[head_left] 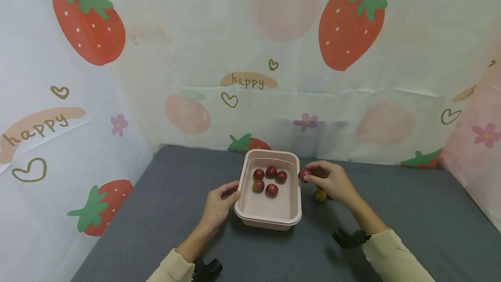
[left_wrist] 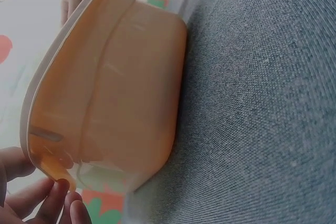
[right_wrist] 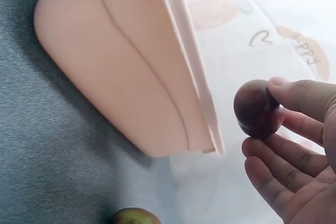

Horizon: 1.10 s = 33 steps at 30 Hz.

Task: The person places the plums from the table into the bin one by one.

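A pale pink plastic box (head_left: 268,212) stands on the table with several dark red plums (head_left: 272,190) on its floor. My left hand (head_left: 217,206) holds the box's left rim, thumb on top and fingers beneath, as the left wrist view shows at the box's rim (left_wrist: 47,66). Just outside the right rim, my right hand (head_left: 332,181) pinches one plum (right_wrist: 257,108) between thumb and fingers, at about rim height. Below that hand a yellow-green and reddish plum (head_left: 320,195) lies on the table, partly hidden by the hand in the head view.
The table has a dark grey cloth (head_left: 176,195). Behind it and at both sides hangs a white curtain (head_left: 188,55) printed with strawberries and hearts. Black straps (head_left: 350,238) sit at both wrists.
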### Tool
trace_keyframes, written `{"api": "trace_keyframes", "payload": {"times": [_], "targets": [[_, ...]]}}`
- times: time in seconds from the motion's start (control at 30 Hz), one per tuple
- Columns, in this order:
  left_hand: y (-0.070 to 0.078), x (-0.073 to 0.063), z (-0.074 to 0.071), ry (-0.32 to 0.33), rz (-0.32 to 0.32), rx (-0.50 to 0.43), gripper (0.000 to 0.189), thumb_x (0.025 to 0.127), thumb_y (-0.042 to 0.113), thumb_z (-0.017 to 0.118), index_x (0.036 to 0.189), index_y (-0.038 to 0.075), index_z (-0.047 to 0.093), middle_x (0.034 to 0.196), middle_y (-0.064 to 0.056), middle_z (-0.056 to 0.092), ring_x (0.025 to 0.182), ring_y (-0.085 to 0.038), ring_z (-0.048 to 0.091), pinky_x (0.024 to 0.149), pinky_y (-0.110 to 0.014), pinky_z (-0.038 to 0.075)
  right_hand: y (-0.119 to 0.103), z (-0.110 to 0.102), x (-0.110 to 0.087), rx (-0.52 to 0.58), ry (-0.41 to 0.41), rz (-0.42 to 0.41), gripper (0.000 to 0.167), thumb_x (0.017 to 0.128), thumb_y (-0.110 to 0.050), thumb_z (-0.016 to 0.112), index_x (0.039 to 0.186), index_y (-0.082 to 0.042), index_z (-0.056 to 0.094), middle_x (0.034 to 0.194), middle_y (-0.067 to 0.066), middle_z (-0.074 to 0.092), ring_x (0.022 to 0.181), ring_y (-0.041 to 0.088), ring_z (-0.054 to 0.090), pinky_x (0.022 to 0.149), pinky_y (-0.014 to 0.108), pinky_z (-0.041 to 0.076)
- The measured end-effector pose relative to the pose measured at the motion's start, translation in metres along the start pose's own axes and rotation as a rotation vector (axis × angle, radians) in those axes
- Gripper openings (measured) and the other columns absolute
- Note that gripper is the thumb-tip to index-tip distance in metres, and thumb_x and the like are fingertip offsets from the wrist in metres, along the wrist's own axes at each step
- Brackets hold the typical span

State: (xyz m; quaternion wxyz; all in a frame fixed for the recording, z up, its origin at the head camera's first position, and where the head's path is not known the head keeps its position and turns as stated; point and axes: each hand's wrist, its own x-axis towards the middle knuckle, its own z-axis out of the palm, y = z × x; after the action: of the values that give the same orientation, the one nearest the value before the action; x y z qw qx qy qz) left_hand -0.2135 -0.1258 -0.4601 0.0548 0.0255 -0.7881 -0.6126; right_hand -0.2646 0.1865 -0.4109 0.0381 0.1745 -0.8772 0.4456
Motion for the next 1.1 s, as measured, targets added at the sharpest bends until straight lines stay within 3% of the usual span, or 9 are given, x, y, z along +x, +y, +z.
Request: {"api": "trace_keyframes", "payload": {"times": [0.23,0.4,0.77,1.1], "targets": [[0.001,-0.001,0.0,0.005,0.002,0.001,0.033,0.091,0.011,0.065,0.123,0.002,0.066,0.114,-0.014,0.069,0.11,-0.025,0.059,0.088,-0.028,0.044,-0.004,0.003,0.013,0.013,-0.012,-0.026,0.031,0.086,-0.024,0.074,0.111,-0.005,0.068,0.101,0.012,0.073,0.085,0.014,0.068,0.072,0.023,0.053],[0.001,-0.001,-0.001,0.001,-0.01,0.002,0.033,0.092,0.011,0.065,0.124,0.004,0.066,0.114,-0.013,0.069,0.112,-0.024,0.058,0.09,-0.03,0.044,-0.004,0.009,0.019,0.043,-0.02,-0.062,0.03,0.086,-0.02,0.075,0.109,-0.002,0.068,0.1,0.014,0.073,0.086,0.018,0.069,0.073,0.022,0.054],[0.002,0.0,0.0,0.006,-0.008,-0.006,0.033,0.091,0.011,0.065,0.123,0.003,0.066,0.114,-0.013,0.069,0.11,-0.024,0.059,0.09,-0.031,0.043,-0.014,0.017,0.032,-0.023,-0.039,-0.058,0.027,0.087,-0.022,0.073,0.109,-0.007,0.07,0.1,0.01,0.073,0.088,0.019,0.069,0.078,0.035,0.056],[0.001,-0.001,0.0,0.009,-0.003,0.011,0.032,0.091,0.012,0.065,0.122,0.004,0.067,0.113,-0.013,0.07,0.11,-0.024,0.059,0.091,-0.031,0.042,-0.016,0.026,0.038,-0.026,-0.053,-0.059,0.029,0.085,-0.02,0.075,0.109,-0.004,0.069,0.1,0.013,0.072,0.091,0.024,0.07,0.081,0.041,0.056]]}}
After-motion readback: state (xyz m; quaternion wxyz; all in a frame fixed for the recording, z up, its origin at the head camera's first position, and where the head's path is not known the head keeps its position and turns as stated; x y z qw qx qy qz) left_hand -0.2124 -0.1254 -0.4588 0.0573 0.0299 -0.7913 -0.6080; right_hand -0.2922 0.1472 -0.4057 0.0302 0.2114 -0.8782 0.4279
